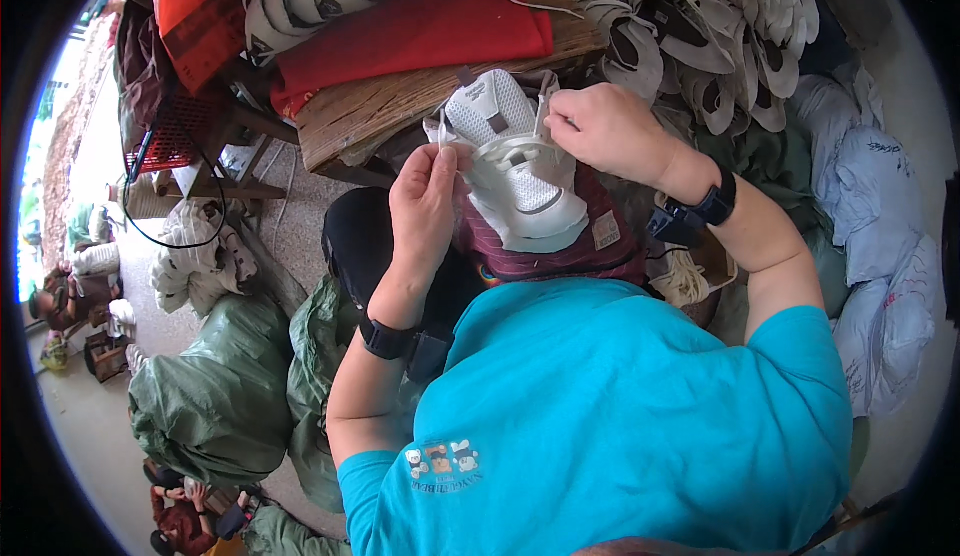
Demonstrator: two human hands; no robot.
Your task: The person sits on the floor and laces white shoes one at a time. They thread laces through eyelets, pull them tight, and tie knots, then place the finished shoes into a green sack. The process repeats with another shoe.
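Observation:
A white shoe upper (520, 211) with a perforated tongue (488, 104) lies over the maroon striped cloth (625, 261) on my lap. Across its throat runs a pale shoelace (527, 140). My left hand (425, 191), at the upper's left edge, is closed with thumb and fingertips pinched on a strand of lace. On the opposite edge my right hand (612, 131) is pinched too, fingers curled in beside the eyelet side. What it grips is mostly covered by the fingers, though a lace strand seems to run into it.
Ahead stands a wooden bench (350, 121) with red cloth (430, 36) and a row of stacked uppers (330, 1). More uppers (700, 26) hang at the far right. Green sacks (210, 386) lie left, white sacks (875, 206) right. Other people (180, 516) sit at the left.

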